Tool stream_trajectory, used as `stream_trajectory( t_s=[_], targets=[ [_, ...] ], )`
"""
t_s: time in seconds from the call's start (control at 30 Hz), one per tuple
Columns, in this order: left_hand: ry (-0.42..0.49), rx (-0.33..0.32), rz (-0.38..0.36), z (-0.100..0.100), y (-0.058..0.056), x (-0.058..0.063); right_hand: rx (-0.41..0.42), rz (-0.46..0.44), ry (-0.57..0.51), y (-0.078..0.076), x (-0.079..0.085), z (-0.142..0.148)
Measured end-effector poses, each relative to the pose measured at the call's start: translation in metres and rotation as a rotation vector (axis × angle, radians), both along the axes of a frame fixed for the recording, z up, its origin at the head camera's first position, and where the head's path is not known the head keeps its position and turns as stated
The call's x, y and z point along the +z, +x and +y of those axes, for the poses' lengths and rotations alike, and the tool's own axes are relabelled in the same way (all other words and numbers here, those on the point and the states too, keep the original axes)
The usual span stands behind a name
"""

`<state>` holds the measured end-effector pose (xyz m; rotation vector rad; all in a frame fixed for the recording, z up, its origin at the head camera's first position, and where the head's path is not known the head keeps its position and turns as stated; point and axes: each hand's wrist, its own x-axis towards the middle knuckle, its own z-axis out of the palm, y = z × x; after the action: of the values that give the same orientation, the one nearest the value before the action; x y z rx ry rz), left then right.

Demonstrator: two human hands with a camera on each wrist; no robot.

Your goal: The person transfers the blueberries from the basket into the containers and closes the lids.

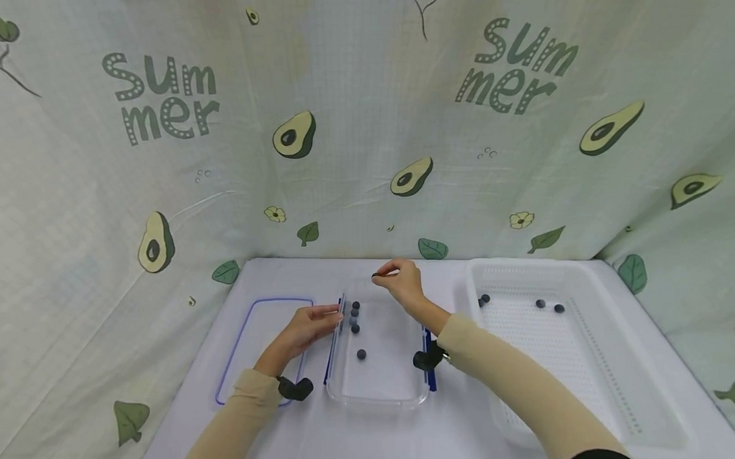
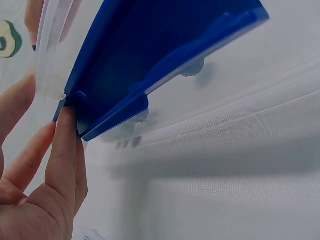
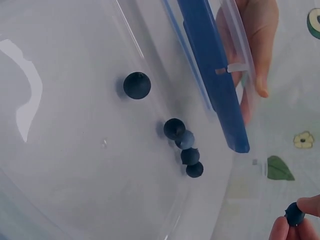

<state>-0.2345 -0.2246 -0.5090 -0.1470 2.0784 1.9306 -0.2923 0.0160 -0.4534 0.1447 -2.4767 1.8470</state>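
Observation:
My right hand (image 1: 406, 287) pinches a blueberry (image 3: 295, 214) between thumb and fingertips, above the far end of a clear plastic container (image 1: 379, 399). My left hand (image 1: 306, 330) holds the container at its left side, fingers against the hanging blue latch (image 2: 135, 55) and the thumb by the clear wall. Inside the container, several blueberries (image 3: 174, 129) lie in a row along the left wall. One more blueberry (image 1: 362, 354) sits apart from them, closer to the front.
On the right stands a large white perforated basket (image 1: 591, 357) with several blueberries (image 1: 540, 304) toward its far end. A clear lid with a blue seal (image 1: 265, 348) lies left of the container. Behind the table hangs a printed cloth (image 1: 350, 75).

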Motion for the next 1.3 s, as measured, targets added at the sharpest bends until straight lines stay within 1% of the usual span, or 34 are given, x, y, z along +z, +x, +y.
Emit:
stream_trajectory(
  t_s=[0.17,0.33,0.6,0.83,1.0,1.1,1.3],
  targets=[
    [-0.018,0.003,-0.005,0.001,-0.001,-0.001,0.010,-0.008,0.004,0.001,-0.006,-0.007],
    [-0.024,0.003,-0.017,0.003,-0.001,0.000,0.015,-0.014,0.012,0.004,-0.010,-0.011],
    [-0.015,0.007,0.000,0.004,-0.003,0.000,0.012,-0.043,0.026,0.005,-0.015,-0.017],
    [-0.028,0.007,0.007,0.005,-0.001,0.003,0.012,-0.030,0.039,0.005,-0.020,-0.021],
    [-0.028,0.017,0.005,0.005,-0.001,0.002,-0.005,-0.024,0.070,0.006,-0.025,-0.023],
    [-0.031,0.025,0.002,0.005,0.000,0.001,-0.006,-0.018,0.070,0.007,-0.026,-0.023],
    [-0.039,0.021,0.006,0.006,0.000,0.002,0.002,0.041,0.048,0.008,-0.023,-0.021]
  ],
)
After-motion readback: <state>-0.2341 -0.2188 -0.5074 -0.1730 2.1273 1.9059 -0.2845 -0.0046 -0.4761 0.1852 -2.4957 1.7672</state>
